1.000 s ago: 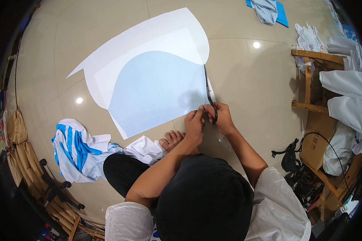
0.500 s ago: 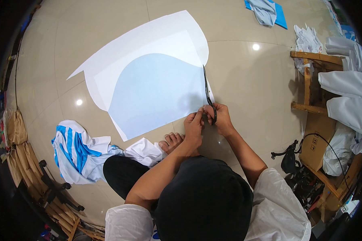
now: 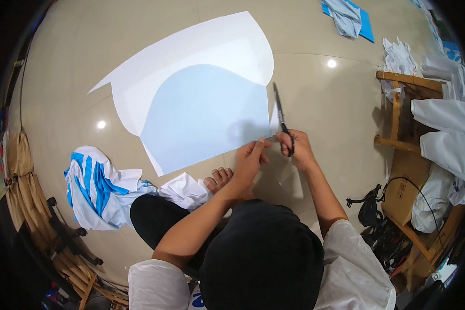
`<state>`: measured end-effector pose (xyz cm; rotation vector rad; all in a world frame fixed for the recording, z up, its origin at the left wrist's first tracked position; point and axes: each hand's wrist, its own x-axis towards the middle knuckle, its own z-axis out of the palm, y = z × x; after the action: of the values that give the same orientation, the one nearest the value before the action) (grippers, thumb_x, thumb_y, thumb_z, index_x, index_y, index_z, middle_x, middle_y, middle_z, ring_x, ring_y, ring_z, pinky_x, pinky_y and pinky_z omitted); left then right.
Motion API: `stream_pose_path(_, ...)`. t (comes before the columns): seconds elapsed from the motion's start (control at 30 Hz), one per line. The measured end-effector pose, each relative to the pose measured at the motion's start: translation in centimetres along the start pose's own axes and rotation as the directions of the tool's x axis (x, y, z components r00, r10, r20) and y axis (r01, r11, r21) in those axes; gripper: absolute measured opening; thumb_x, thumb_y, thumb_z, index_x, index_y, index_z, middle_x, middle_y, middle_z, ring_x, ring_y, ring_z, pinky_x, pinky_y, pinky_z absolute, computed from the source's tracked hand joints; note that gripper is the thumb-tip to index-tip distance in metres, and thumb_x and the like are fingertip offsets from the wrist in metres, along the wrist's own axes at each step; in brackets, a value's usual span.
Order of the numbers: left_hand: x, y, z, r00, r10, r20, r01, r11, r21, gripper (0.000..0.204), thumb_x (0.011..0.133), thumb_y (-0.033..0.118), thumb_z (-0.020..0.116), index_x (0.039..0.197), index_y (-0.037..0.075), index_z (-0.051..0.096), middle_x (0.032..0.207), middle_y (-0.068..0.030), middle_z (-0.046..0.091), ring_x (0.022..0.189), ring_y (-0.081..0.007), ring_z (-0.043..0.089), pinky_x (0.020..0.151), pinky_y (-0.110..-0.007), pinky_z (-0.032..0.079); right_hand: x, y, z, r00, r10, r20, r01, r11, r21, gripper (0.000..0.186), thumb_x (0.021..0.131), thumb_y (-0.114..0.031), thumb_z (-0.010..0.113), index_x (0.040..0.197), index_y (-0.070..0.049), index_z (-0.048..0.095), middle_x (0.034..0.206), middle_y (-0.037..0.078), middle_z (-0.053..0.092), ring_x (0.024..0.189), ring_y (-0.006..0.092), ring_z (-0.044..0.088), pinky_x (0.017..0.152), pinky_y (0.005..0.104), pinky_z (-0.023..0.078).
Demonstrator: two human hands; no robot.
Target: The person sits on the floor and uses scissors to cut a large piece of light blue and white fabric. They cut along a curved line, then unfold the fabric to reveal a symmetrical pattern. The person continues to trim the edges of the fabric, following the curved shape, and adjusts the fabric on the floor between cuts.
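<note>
A person in a white shirt sits low on a tiled floor (image 3: 315, 93), both arms reaching forward past a black cap (image 3: 263, 258). The right hand (image 3: 298, 147) is closed around the black handles of the scissors (image 3: 280, 111), whose blades point away from the body and look drawn together, just right of the blue sheet (image 3: 206, 113). The left hand (image 3: 250, 155) is at the blue sheet's near right corner, its fingers bent and bunched with the thumb; whether they pinch the sheet cannot be told. The blue sheet lies flat on the floor in front of the person, with a rounded far edge and straighter right and near edges. It lies over a larger white sheet (image 3: 201, 44), which spreads out beyond its far edge and ends in a narrow point at the left. A thin white sliver (image 3: 275, 121) shows between the blue sheet's right edge and the scissors. A bare foot (image 3: 219, 180) rests near the left hand, beside a white cloth (image 3: 183, 191). Farther left is a crumpled pile of blue and white fabric (image 3: 95, 191). At the right stand a wooden frame (image 3: 396, 111) and a cardboard box (image 3: 405, 181), with white fabric (image 3: 442, 116) draped close by.
</note>
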<state>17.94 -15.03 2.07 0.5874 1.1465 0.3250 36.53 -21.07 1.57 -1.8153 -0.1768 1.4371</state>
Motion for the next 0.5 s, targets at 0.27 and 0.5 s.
stream_pose_path(0.27,6.9,8.6,-15.1,0.334,0.935,-0.117,-0.275,0.216,0.937,0.064,0.098,0.028,0.073,0.147,-0.006,0.052,0.152,-0.0329,0.051,0.145,-0.0507,0.043,0.122,-0.058,0.033,-2.3,-1.8,-6.3,0.994,-0.028,-0.104,-0.006,0.95,-0.311,0.039,0.091,-0.03,0.085,0.072,-0.008,0.06,0.062,-0.001,0.057,0.05,0.0068,0.05,0.047,0.0252,0.039)
stream_pose_path(0.5,10.9,13.5,-23.7,0.497,0.83,-0.254,0.155,0.203,0.967,0.085,0.106,0.06,0.05,0.17,0.009,0.028,0.173,-0.0347,0.016,0.161,-0.0574,0.006,0.128,-0.069,0.005,-0.9,-0.6,-5.7,0.904,-0.258,-0.341,0.103,0.905,-0.412,0.039,0.09,-0.035,0.085,0.076,-0.003,0.067,0.062,-0.002,0.06,0.055,0.007,0.052,0.053,0.027,0.042)
